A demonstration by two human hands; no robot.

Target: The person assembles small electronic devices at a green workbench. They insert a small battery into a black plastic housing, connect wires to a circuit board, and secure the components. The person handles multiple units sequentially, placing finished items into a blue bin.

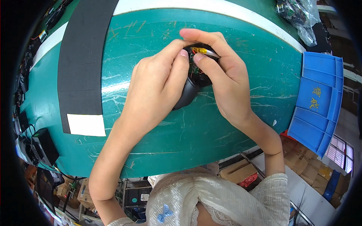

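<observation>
Both my hands are wrapped round an opened black plastic device (186, 95) above the green table. It has a rounded, grip-like end pointing toward me. Inside it a circuit board (192, 69) with thin red wires shows between my thumbs. A silver battery pack (207, 52) with yellow tape sits at its far right side. My left hand (156, 79) holds the left side, its thumb at the housing's edge. My right hand (230, 71) holds the right side, its thumb tip beside the battery and its index finger raised and bent. The housing's underside is hidden.
A black mat strip (81, 64) with a white patch (86, 125) lies on the green table (151, 150) to the left. A blue plastic bin (316, 101) stands at the right edge. Bagged parts (298, 17) lie far right; a black box (46, 145) with cables is at the left.
</observation>
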